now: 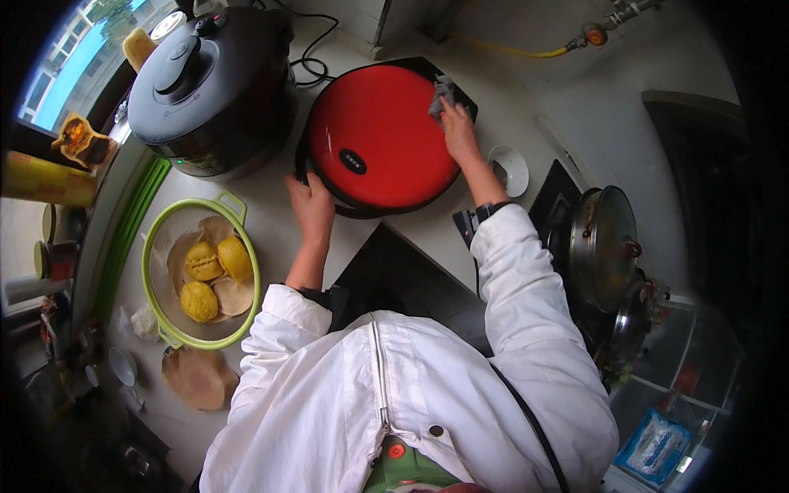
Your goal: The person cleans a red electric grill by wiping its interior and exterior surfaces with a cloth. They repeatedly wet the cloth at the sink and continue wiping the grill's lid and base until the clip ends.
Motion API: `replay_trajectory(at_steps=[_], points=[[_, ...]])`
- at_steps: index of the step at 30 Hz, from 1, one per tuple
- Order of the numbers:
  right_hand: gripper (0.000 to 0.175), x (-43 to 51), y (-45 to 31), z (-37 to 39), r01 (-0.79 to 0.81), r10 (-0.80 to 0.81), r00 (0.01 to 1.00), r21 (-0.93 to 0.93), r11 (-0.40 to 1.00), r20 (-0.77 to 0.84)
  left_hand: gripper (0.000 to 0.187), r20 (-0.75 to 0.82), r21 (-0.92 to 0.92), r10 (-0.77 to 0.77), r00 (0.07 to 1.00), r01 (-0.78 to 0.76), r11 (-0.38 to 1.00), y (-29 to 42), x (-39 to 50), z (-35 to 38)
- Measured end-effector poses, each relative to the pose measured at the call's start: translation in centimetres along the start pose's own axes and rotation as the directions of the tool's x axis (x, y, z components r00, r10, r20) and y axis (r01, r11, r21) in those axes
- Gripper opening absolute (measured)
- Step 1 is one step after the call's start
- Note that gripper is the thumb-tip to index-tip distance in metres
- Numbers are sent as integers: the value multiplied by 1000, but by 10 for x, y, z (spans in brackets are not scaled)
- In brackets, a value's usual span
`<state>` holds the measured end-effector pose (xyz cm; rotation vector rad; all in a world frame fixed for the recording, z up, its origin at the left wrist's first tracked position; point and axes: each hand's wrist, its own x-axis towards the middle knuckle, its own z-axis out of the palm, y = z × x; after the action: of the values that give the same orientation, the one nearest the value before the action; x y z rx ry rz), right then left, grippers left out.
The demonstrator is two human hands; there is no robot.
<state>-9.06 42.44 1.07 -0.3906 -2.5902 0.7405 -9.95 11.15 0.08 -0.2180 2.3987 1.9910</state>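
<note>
A round electric griddle with a red lid (385, 135) and a black rim lies on the counter before me. At its lower left, my left hand (313, 206) grips the black handle on the rim. My right hand (459, 129) presses a grey cloth (442, 98) against the lid's upper right edge, its fingertips on the cloth. Just right of my right forearm is a small white bowl (509, 171) with something dark in it. Left of my left hand stands a green-rimmed mesh basket (256, 277) holding several yellow buns on a pale cloth.
An electric pressure cooker (216, 92) stands at the upper left, its black cord (317, 43) running behind the griddle. Lidded pans (604, 246) are on the right. A round wooden board (200, 377) lies below the basket. A yellow gas hose (530, 54) runs along the back.
</note>
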Motion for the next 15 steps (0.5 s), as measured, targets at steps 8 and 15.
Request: replay_trajectory(at_steps=[8,15], points=[[33,-87,-52,0,62,-85,988,-168,984,-132,30,-84,18,19,996,-18,1000,7,-4,5],[29,-156,-109,-37,55,-63,986,61,997,156,41,-132,20,178,975,-177,984,-7,7,10]])
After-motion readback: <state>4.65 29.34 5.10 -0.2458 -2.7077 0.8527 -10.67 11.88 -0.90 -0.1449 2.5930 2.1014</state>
